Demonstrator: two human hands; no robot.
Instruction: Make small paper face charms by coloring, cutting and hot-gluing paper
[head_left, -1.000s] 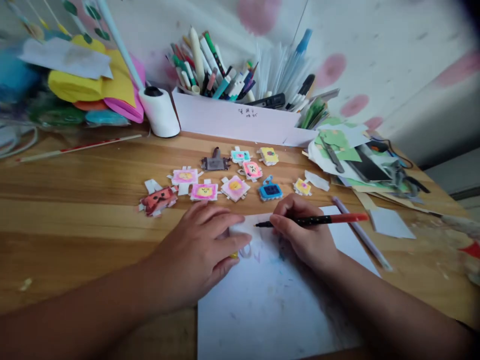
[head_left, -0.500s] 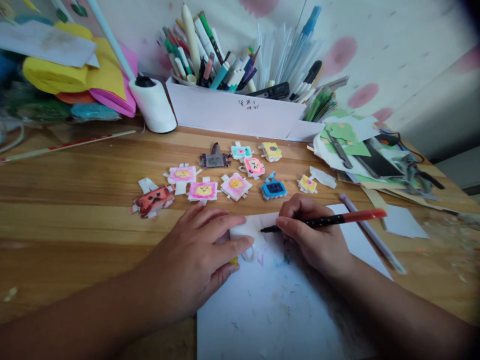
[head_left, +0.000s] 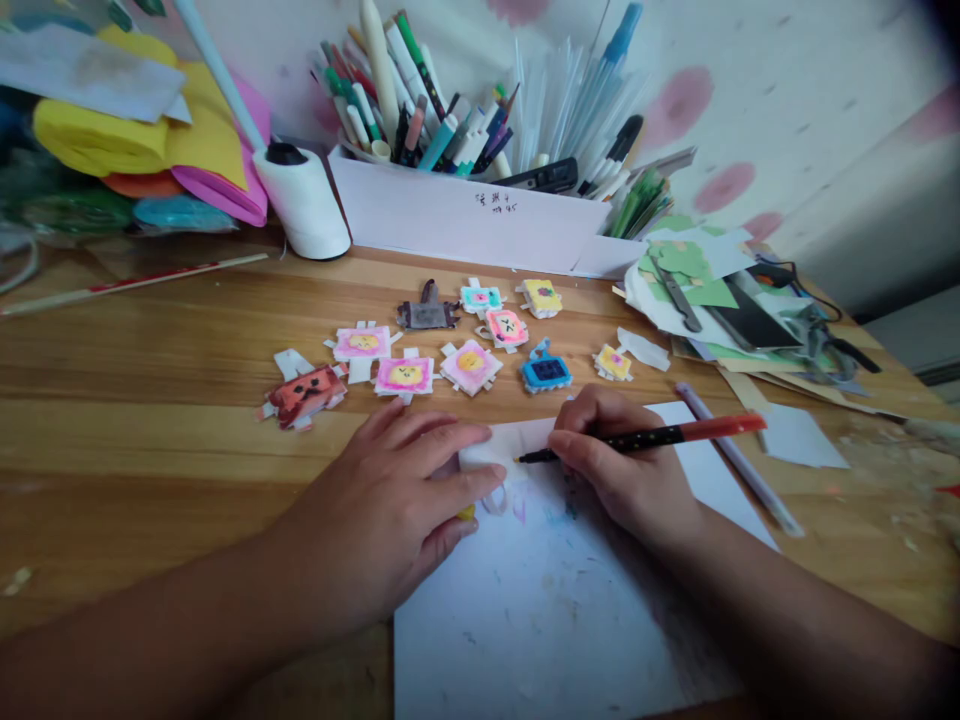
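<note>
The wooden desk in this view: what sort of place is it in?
Likely a craft corner, perhaps at home: a box crammed with markers, small colourful shapes on the desk, and a right hand holding a pen.

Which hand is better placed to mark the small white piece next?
Right seems better: the right hand holds the red-ended pen, its tip close to the small white piece; the left hand, penless, rests against that piece.

Handwriting (head_left: 496, 203) on the white box (head_left: 420, 215) is illegible.
</note>
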